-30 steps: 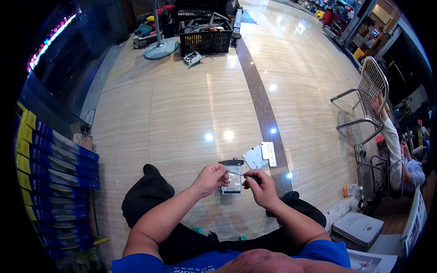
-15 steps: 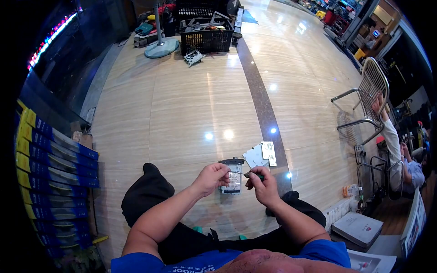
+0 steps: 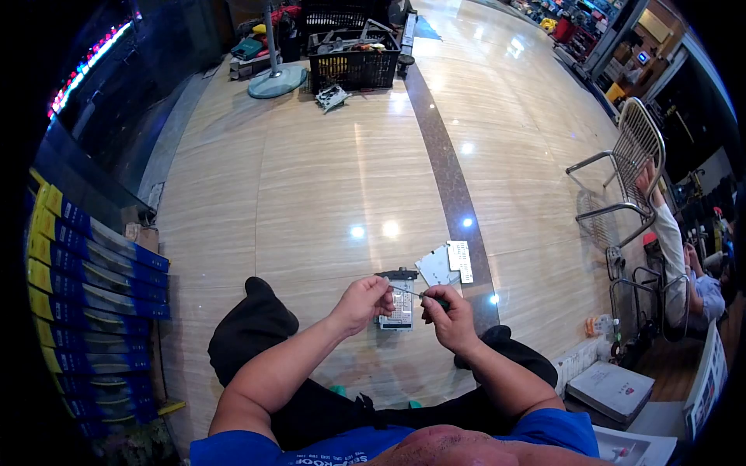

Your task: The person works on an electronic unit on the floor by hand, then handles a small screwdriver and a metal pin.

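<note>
A thin screwdriver [image 3: 406, 290] spans the space between my two hands. Its dark green handle sits in the closed fingers of my right hand [image 3: 449, 314]. The fingertips of my left hand [image 3: 362, 305] pinch the far end of the shaft. Below and between the hands, a silver metal unit [image 3: 397, 314] with a dark end piece lies on the tiled floor, partly hidden by my left fingers. Just beyond my right hand lie a flat grey plate [image 3: 437, 268] and a white perforated plate [image 3: 460, 262], one overlapping the other.
Blue and yellow boxes [image 3: 101, 272] are stacked at the left. A black crate [image 3: 353, 66] of tools and a round stand base [image 3: 277, 81] are at the back. At the right are a metal chair [image 3: 639, 144], a seated person [image 3: 703, 295] and a large book [image 3: 611, 389].
My right hand has shifted slightly along the screwdriver, and more of its green handle shows than at first. My left hand keeps its pinch with hardly any movement.
</note>
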Demonstrator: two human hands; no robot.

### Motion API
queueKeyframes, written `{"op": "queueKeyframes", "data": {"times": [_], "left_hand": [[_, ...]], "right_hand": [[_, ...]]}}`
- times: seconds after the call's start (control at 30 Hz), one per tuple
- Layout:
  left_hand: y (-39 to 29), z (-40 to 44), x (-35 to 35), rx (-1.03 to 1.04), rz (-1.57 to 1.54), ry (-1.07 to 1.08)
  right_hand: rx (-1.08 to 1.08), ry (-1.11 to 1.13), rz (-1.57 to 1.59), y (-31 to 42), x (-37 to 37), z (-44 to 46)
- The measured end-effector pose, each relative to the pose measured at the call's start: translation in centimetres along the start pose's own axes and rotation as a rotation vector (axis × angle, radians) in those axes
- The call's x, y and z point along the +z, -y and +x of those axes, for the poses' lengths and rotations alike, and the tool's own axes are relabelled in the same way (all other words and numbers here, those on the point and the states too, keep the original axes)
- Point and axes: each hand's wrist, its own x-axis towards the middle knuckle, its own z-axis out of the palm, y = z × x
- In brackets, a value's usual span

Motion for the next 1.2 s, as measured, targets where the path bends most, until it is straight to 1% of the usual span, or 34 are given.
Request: {"op": "queueKeyframes", "data": {"times": [0.37, 0.57, 0.97, 1.2], "left_hand": [[-0.40, -0.30, 0.44, 0.007, -0.001, -0.058], [-0.19, -0.12, 0.04, 0.013, 0.004, -0.025], [-0.04, 0.19, -0.21, 0.002, 0.080, -0.050], [-0.38, -0.09, 0.02, 0.009, 0.026, -0.036]], "right_hand": [[-0.029, 0.022, -0.033, -0.13, -0.01, -0.06], [-0.042, 0.027, -0.040, -0.24, 0.03, -0.13], [-0.060, 0.039, -0.035, -0.45, -0.18, -0.09], [-0.048, 0.045, 0.013, -0.41, 0.00, -0.22]]}}
